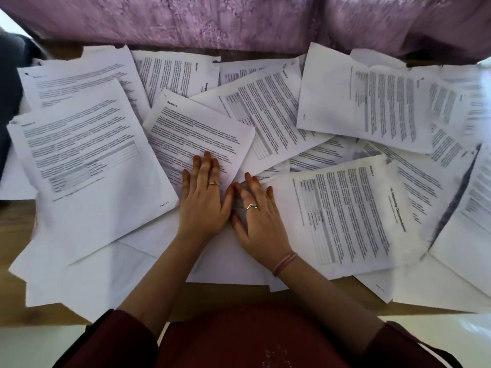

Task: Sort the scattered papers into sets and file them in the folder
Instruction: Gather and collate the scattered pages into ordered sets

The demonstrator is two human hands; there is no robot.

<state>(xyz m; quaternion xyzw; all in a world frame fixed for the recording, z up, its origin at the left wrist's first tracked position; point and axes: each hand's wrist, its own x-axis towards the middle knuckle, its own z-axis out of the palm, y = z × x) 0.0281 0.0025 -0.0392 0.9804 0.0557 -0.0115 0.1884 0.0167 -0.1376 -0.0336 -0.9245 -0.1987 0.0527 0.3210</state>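
Observation:
Several printed white papers lie scattered and overlapping across a wooden table (239,293). My left hand (203,200) lies flat with straight fingers on a sheet headed "Section 2" (196,128) near the middle. My right hand (259,219) rests flat beside it on a blank white sheet (228,261), thumbs nearly touching. To the right lies a sideways sheet with a bold title and a table (342,211). At the left sits a sheet with a grey table (87,160). No folder is visible.
A purple patterned fabric (212,19) runs along the table's far edge. A dark object (10,102) stands at the far left. Papers hang over the near left edge of the table. My red clothing (244,338) fills the bottom.

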